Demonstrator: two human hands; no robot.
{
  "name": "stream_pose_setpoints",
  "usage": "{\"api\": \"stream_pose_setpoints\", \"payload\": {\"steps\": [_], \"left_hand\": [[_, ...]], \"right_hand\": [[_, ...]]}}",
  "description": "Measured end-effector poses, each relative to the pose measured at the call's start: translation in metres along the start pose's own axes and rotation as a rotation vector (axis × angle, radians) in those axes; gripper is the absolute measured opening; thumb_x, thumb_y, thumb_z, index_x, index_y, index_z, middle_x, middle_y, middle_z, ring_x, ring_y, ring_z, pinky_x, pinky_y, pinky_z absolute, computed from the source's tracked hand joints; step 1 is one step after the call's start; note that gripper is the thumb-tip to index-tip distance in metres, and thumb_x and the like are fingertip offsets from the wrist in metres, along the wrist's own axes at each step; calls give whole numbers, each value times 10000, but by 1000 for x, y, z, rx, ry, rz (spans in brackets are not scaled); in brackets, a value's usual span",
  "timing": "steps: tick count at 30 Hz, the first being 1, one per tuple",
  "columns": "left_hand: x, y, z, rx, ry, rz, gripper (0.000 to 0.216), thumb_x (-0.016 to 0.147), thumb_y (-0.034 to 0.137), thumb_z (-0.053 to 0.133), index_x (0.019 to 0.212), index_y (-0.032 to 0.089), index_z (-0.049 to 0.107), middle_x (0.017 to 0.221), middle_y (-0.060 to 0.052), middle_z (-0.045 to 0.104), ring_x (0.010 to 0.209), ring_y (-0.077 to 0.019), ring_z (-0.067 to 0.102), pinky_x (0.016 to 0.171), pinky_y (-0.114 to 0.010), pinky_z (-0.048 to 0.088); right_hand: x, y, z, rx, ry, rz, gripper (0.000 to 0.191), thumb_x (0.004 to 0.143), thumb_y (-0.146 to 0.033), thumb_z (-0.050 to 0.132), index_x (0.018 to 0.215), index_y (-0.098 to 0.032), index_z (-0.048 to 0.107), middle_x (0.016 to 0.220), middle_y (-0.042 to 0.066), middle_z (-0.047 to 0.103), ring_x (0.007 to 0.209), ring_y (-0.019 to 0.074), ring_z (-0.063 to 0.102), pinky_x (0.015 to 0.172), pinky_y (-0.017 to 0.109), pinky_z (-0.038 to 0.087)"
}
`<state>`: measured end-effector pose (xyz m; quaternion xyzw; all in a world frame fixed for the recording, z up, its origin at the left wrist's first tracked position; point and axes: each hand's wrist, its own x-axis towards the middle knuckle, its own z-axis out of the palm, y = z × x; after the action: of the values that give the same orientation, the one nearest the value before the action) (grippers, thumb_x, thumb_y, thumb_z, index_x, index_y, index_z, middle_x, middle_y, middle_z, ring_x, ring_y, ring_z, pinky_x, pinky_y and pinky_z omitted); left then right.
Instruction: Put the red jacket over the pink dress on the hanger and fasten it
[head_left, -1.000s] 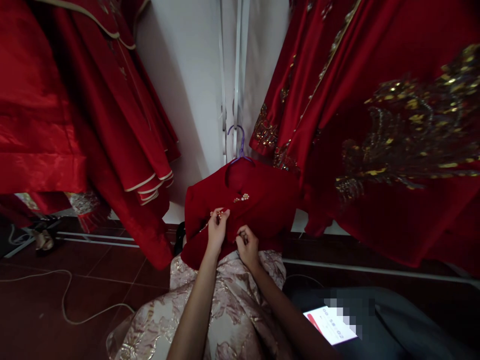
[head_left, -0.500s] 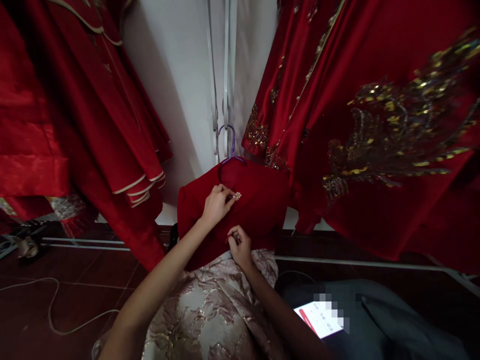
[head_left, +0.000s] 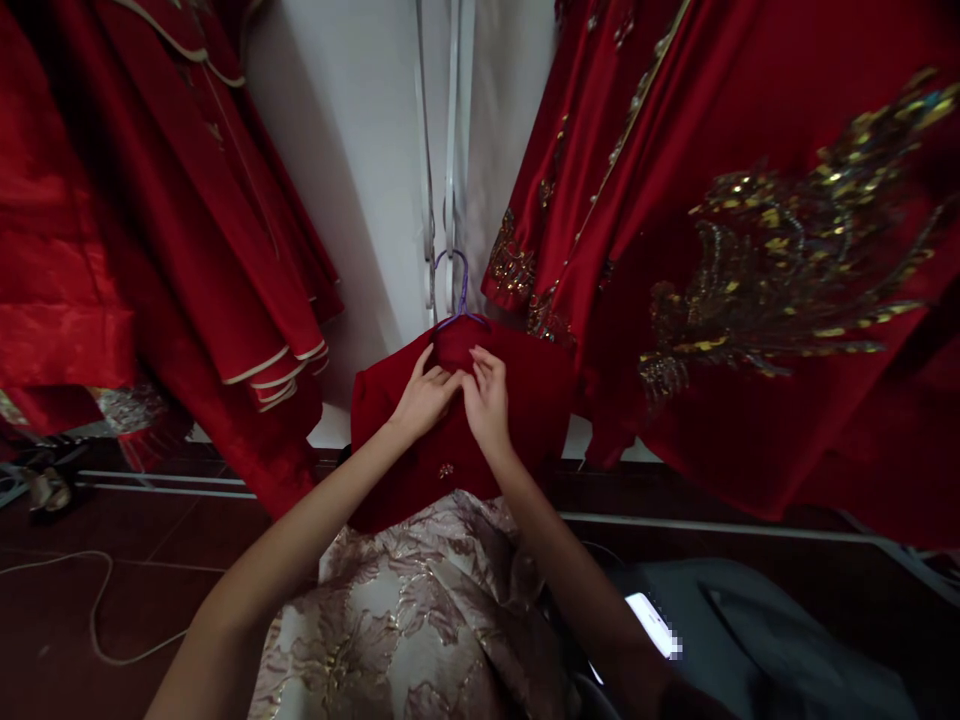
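A red jacket (head_left: 390, 455) hangs by its neck from a purple hanger (head_left: 463, 300). Just below its neckline my left hand (head_left: 426, 402) and my right hand (head_left: 487, 405) meet, thumbs and fingertips pinching the front opening. The upper jewelled button is hidden under my fingers. A second sparkling button (head_left: 446, 470) shows lower on the jacket front. Beneath the hem comes a pale brocade skirt (head_left: 405, 600) with a pinkish leaf pattern.
Red garments (head_left: 262, 250) hang on the left, and a red dress (head_left: 735, 420) with gold sequins hangs on the right. White rack bars (head_left: 675, 522) run low. A lit phone (head_left: 651, 625) lies at the lower right. A cable (head_left: 97, 610) trails across the floor.
My right hand has risen from the lower jacket front to join my left hand near the neckline. The lower button is now uncovered, while the upper one is hidden.
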<state>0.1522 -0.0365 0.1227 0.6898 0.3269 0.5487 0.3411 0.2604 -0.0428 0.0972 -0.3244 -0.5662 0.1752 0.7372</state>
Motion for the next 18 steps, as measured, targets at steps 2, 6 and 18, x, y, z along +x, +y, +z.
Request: {"api": "stream_pose_setpoints", "payload": {"steps": [2, 6, 18], "left_hand": [[-1, 1, -1, -11, 37, 6, 149, 659, 82, 628, 670, 231, 616, 594, -5, 560, 786, -198, 588, 1122, -472, 164], [-4, 4, -8, 250, 2, 215, 55, 715, 232, 644, 683, 222, 600, 589, -16, 549, 767, -212, 588, 1111, -495, 156], [-18, -6, -50, 1325, 294, 115, 603, 735, 43, 429, 1330, 100, 353, 1391, -210, 317, 1270, -334, 332, 1054, -533, 197]], "right_hand": [[19, 8, 11, 52, -86, 106, 368, 831, -380, 503, 1135, -178, 453, 1166, 116, 534, 1112, 201, 517, 940, 402, 425], [36, 17, 17, -116, -70, 402, 640, 777, -556, 524, 1201, -84, 440, 1189, 209, 517, 1171, 301, 480, 960, 488, 385], [26, 40, -51, -877, -15, 180, 699, 823, -610, 387, 1117, 19, 467, 1144, 328, 525, 1127, 373, 486, 930, 490, 367]]}}
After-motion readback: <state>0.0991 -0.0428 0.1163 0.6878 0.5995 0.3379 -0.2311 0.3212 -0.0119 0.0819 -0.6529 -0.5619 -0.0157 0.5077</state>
